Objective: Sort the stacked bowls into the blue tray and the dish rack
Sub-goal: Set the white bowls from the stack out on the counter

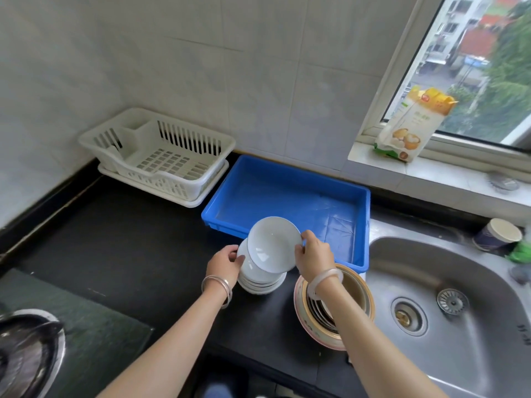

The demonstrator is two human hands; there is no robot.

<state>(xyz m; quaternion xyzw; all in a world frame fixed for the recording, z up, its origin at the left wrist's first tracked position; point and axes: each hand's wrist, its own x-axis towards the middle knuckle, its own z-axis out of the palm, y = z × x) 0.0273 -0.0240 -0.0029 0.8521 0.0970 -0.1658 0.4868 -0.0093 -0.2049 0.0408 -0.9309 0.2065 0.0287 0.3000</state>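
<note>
A stack of white bowls (260, 280) stands on the black counter in front of the blue tray (290, 191). My right hand (314, 255) pinches the right rim of the top white bowl (271, 244), which is tilted up off the stack. My left hand (225, 261) holds the left side of the stack. The blue tray holds nothing. The white dish rack (161, 156) stands behind and to the left against the tiled wall, and it too holds nothing. A second stack of patterned bowls (353, 288) with brown rims sits under my right forearm.
A steel sink (459, 305) lies to the right, with a paper cup (498, 234) at its far edge. A flour bag (411, 127) leans on the window sill. A gas burner (26, 349) is at the lower left. Bare black counter (115, 248) spreads left of the bowls.
</note>
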